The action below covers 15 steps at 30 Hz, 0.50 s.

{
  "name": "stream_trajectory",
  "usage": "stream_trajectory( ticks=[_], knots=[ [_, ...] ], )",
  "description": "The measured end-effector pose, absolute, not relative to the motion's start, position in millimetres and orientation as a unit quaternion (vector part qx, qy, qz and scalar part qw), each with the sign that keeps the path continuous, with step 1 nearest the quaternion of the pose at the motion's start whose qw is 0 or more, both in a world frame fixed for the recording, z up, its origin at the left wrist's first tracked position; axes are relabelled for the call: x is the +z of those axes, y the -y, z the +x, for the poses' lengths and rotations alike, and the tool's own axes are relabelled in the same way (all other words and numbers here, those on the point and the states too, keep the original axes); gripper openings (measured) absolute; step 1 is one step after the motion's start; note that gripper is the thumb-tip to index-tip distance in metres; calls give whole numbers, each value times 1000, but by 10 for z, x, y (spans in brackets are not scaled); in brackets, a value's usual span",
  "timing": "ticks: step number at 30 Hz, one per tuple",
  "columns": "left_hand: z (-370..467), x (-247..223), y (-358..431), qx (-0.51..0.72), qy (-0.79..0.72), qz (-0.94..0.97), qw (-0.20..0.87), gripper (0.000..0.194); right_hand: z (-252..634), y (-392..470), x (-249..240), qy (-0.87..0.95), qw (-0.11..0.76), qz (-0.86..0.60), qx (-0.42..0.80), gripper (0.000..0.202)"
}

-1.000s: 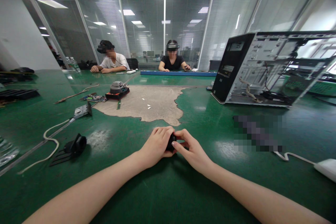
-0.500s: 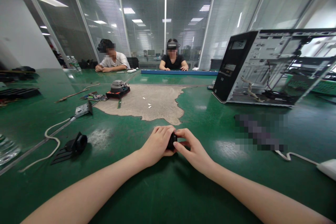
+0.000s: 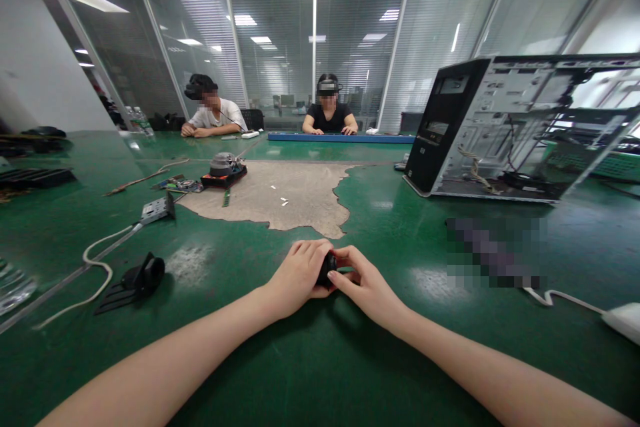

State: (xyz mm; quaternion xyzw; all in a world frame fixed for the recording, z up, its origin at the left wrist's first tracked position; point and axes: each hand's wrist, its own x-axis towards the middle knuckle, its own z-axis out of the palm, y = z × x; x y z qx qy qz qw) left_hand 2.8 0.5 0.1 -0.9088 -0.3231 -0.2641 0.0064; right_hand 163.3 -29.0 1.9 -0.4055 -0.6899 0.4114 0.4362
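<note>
A small black round object [image 3: 327, 268] is held between both hands just above the green table [image 3: 310, 360], near the middle of the view. My left hand [image 3: 299, 275] wraps over its left side, fingers pressed together and covering much of it. From the right, my right hand [image 3: 367, 285] grips its edge with thumb and fingertips. What exactly the object is cannot be made out. A black plastic part with a round end [image 3: 145, 275] lies to the left of my left forearm.
An open computer case [image 3: 500, 133] stands at the right. A heatsink with a fan [image 3: 223, 168] and a circuit board [image 3: 180, 183] lie at the back left. A metal bracket [image 3: 157, 208] and white cable are nearer. Two people sit across the table.
The black object has turned slightly between my fingers, showing a little more of its face. Both hands stay in nearly the same place.
</note>
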Motion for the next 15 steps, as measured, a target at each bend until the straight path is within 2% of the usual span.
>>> stream_trajectory(
  ticks=[7, 15],
  knots=[
    [29, -5, -7, -273, 319, -907, 6, 57, 1634, 300, -9, 688, 468, -401, 382, 17],
    [27, -3, -13, -264, 322, -909, 6, 59, 1637, 272, -8, 675, 436, -408, 433, 25]
  ],
)
